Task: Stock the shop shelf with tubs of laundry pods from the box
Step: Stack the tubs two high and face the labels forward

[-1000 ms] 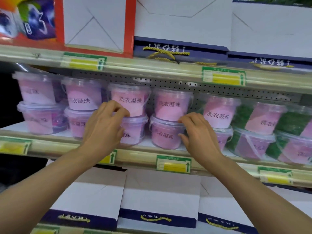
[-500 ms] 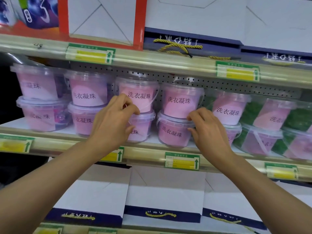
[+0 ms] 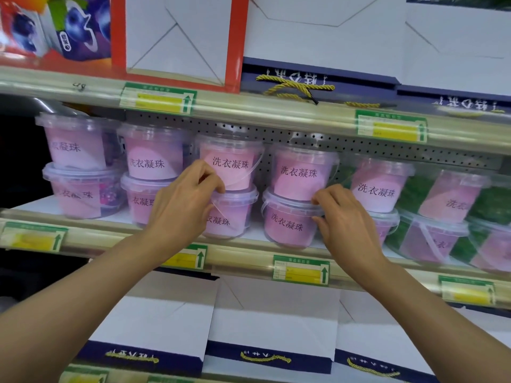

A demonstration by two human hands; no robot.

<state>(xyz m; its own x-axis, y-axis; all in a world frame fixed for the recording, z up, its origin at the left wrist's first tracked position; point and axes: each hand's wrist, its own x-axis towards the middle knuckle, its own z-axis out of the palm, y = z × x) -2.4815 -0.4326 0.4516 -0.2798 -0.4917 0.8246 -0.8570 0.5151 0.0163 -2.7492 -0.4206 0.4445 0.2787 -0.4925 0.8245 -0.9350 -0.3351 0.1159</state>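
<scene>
Two-high clear tubs [image 3: 301,172] of pink pods

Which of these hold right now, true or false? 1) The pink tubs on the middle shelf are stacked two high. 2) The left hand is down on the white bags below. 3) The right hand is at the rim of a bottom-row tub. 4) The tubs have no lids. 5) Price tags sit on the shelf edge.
1) True: the pink tubs stand in two layers.
2) False: the left hand is up at the tubs on the middle shelf, not at the white bags.
3) True: the right hand pinches the rim of a bottom-row tub.
4) False: clear lids close them.
5) True: green and yellow price tags line the shelf edge.
</scene>
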